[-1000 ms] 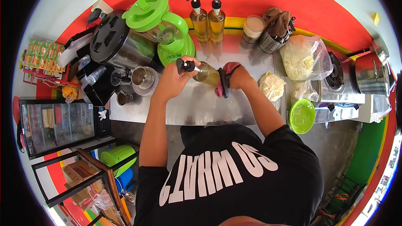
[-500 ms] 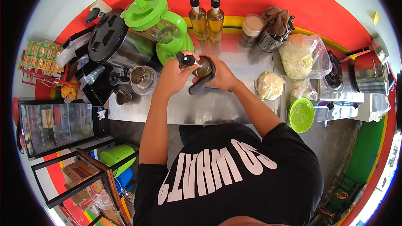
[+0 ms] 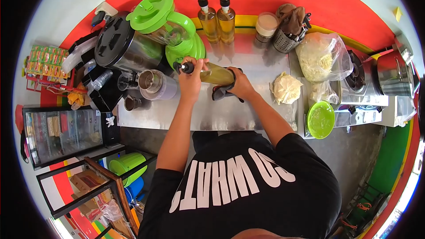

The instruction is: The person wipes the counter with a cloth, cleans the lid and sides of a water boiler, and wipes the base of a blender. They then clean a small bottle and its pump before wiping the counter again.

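Note:
A clear pump bottle [image 3: 217, 74] of yellowish liquid lies tilted nearly on its side above the metal table, its black pump pointing left. My left hand [image 3: 191, 79] is closed around the neck, just beneath the pump head. At the bottle's base, my right hand [image 3: 242, 86] presses a dark, folded piece that looks like cloth [image 3: 220, 93] against it; part of this hangs below. Two similar pump bottles, a left one [image 3: 208, 23] and a right one [image 3: 226, 23], stand upright by the wall. A green blender [image 3: 179, 31] is close behind my left hand.
Left on the metal table [image 3: 177, 117] are a large lidded pot [image 3: 117, 44] and a metal cup [image 3: 150, 82]. To the right are a bag of shredded food [image 3: 321, 57], a pale wrapped bundle [image 3: 286, 88], a green bowl [image 3: 321, 119] and a stove [image 3: 355, 73].
The bottle has swung from pointing toward me to lying sideways, showing its length. My hands have moved apart slightly, the right one lower and to the right.

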`<state>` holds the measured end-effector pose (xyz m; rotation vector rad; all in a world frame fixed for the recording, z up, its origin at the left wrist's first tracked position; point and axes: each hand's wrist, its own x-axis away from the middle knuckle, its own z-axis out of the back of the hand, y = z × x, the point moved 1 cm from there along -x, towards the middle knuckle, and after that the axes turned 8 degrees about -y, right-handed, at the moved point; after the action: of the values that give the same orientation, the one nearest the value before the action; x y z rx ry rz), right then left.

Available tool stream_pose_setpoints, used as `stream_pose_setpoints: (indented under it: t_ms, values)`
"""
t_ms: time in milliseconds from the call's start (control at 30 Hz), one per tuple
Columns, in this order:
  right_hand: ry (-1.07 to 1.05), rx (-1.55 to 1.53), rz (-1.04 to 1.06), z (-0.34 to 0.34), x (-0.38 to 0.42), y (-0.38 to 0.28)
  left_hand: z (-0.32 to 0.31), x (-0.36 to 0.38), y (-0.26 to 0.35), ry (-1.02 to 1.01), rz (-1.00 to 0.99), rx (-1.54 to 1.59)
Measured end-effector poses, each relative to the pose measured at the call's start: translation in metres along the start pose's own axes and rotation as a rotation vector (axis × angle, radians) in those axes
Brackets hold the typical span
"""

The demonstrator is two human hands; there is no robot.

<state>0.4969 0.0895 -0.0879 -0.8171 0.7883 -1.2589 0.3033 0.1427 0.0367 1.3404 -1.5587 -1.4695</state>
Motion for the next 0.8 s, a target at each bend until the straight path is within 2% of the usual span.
stream_pose_setpoints:
  t_ms: [100,267,367,467,500,533,600,667,700,733,800]
  values:
    - [0.112,0.005,-0.090,-0.014,0.003,-0.002,-0.013,0.003,-0.005,0.294,-0.007,0.071]
    - [0.208,-0.187,-0.214,-0.013,0.012,0.004,-0.005,0.014,0.001,0.335,-0.096,0.087]
    - [0.106,-0.256,-0.234,0.000,0.024,0.013,0.000,0.018,0.023,0.426,-0.154,0.046]
    - [0.311,-0.118,-0.228,0.056,0.037,-0.028,0.012,0.030,0.037,0.412,-0.156,0.059]
    - [0.481,-0.067,-0.228,0.063,0.036,-0.008,0.015,0.036,0.040,0.392,-0.180,0.019]
    - [0.591,-0.055,-0.340,0.080,0.038,-0.020,0.018,0.042,0.041,0.399,-0.175,0.015]
    - [0.608,-0.095,-0.415,0.092,0.029,-0.012,0.025,0.056,0.044,0.420,-0.148,-0.110]
    - [0.689,0.146,-0.352,0.075,0.008,0.027,0.030,0.070,0.047,0.431,-0.119,-0.145]
    - [0.508,0.231,-0.571,0.065,-0.004,0.042,0.033,0.077,0.049,0.436,-0.096,-0.175]
    - [0.484,0.433,-0.640,0.043,-0.016,0.053,0.035,0.084,0.052,0.444,-0.082,-0.204]
    - [0.409,0.594,-0.631,0.023,-0.044,0.045,0.043,0.098,0.054,0.474,-0.039,-0.231]
